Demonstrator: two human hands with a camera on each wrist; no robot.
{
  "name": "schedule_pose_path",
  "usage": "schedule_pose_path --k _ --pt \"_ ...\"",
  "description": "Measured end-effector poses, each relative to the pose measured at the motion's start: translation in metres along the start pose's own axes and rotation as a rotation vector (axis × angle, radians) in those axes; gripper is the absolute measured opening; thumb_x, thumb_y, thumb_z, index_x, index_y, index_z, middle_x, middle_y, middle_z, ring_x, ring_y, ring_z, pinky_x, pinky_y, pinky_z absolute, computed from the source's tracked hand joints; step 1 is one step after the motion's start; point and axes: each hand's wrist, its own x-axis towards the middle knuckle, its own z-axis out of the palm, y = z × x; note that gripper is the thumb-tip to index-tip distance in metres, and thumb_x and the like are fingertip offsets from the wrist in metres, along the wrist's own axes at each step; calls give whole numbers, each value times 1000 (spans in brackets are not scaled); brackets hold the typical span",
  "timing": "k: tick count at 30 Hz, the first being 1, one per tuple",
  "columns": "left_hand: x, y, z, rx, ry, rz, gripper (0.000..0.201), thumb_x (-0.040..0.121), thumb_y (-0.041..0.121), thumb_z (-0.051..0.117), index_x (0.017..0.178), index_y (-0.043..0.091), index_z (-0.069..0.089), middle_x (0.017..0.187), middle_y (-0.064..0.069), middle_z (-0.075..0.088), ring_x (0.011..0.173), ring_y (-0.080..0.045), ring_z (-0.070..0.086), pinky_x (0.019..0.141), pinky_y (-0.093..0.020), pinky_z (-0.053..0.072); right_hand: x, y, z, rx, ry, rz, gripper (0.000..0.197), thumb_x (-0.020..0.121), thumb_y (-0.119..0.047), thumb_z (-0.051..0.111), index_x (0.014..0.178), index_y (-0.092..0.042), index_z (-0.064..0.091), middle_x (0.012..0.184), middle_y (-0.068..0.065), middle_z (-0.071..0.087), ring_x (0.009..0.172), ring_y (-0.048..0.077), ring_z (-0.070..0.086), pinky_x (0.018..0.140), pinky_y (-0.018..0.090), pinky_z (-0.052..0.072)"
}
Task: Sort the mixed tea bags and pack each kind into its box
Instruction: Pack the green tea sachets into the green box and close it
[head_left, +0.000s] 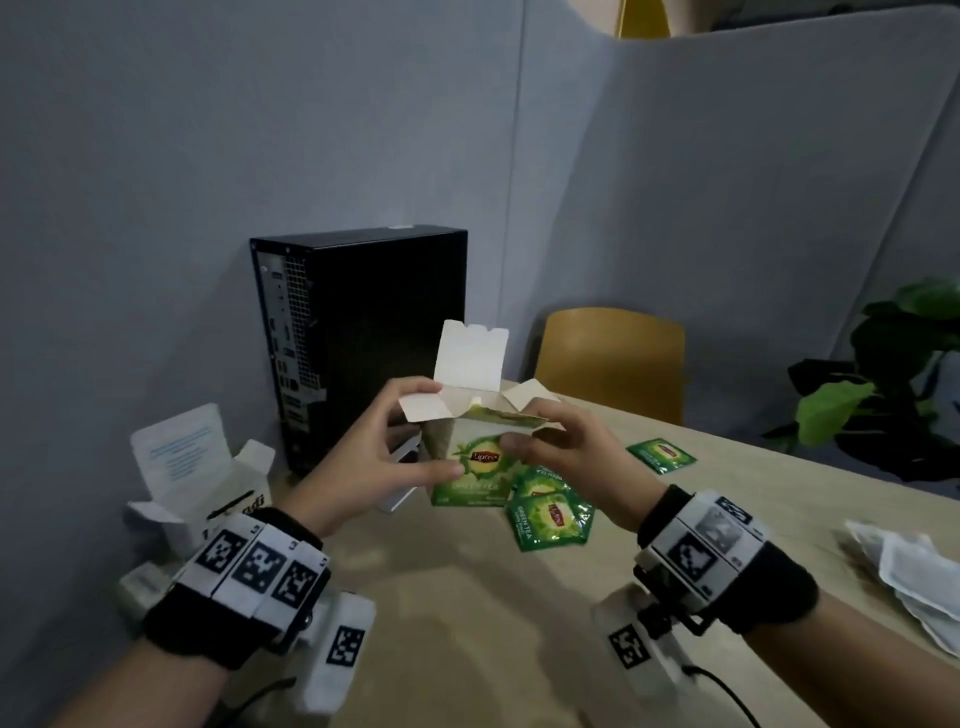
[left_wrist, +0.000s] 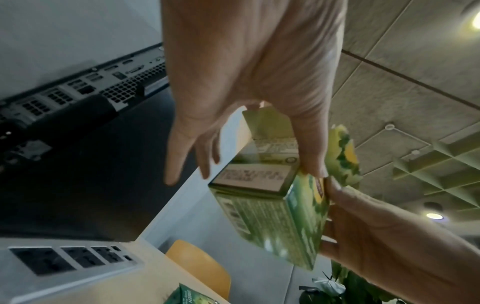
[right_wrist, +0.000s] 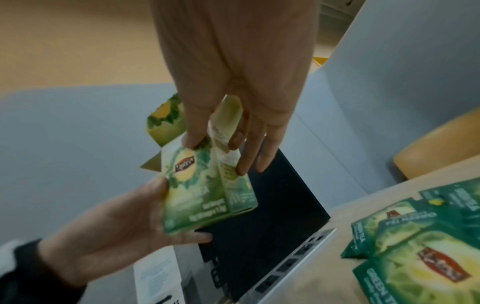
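Both hands hold a green tea box (head_left: 470, 467) in the air over the table, its white top flaps standing open. My left hand (head_left: 395, 447) grips its left side, thumb on the front face (left_wrist: 306, 205), fingers behind. My right hand (head_left: 540, 441) pinches the upper right corner by the side flap (right_wrist: 226, 115). A pile of green tea bags (head_left: 550, 514) lies just under the box, and one more green bag (head_left: 661, 454) lies farther right. White tea bags (head_left: 914, 577) lie at the right edge. An open white box (head_left: 208, 499) stands at the left.
A black computer tower (head_left: 363, 343) stands behind the box against the grey partition. A grey socket strip (left_wrist: 70, 263) lies beside it. A yellow chair (head_left: 613, 358) and a green plant (head_left: 883, 384) are beyond the table (head_left: 467, 623).
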Motion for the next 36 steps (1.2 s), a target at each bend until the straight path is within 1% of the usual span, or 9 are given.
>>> schedule_pose_path --k 2,6,9,11,14,19,24,30,36 --pt "6 -3 5 -95 3 42 68 53 29 84 111 41 51 120 5 60 112 -14 59 88 -39 53 0 3 -13 100 -48 2 13 87 -20 57 85 -8 63 88 3 67 82 11 66 76 26 54" --pt "17 -11 9 -136 68 36 71 50 32 85 112 39 51 119 -3 62 108 -18 62 85 -40 55 18 31 -65 301 76 181 39 97 -46 30 122 -26 53 121 11 62 105 28 64 95 42 49" --pt "23 -16 14 -132 92 3 73 48 30 83 113 38 50 119 -4 61 108 -19 61 88 -44 53 51 75 -113 -265 241 494 46 99 -43 28 134 -16 42 139 15 48 123 33 49 102 43 36" --pt "27 -20 15 -147 115 -14 74 49 28 82 115 36 49 118 -4 61 107 -20 61 85 -44 55 63 114 -139 -627 145 746 60 98 -46 29 143 -6 28 150 17 32 136 33 34 109 40 29" --pt "35 -28 8 -182 168 -49 71 51 27 82 114 38 49 116 -3 61 102 -20 63 74 -42 59 65 162 -150 -844 -95 985 69 94 -57 27 146 -13 21 155 12 21 142 30 23 115 45 22" --pt "45 -42 -5 -240 198 -109 67 51 25 83 108 41 52 114 -4 62 99 -23 66 64 -34 59 88 176 -115 -800 -281 894 73 86 -67 35 142 -21 29 149 10 34 134 30 36 111 47 29" --pt "51 -49 -10 -233 228 -156 69 49 29 83 109 43 51 113 0 62 89 -17 69 61 -29 57 113 148 -60 -898 -491 782 87 66 -88 30 141 -47 14 154 12 17 139 38 23 108 58 25" --pt "46 -51 -8 -216 222 -218 74 49 29 83 114 40 49 117 -2 60 96 -24 68 85 -50 54 97 120 -27 -1032 -681 678 80 73 -77 45 141 -50 11 154 8 13 137 41 23 106 57 26" --pt "46 -51 5 -196 169 -243 66 67 10 79 117 34 44 117 -1 57 99 -21 63 67 -36 59 21 89 -23 -979 -841 539 74 73 -72 52 133 -60 10 155 -1 3 140 40 13 104 64 28"
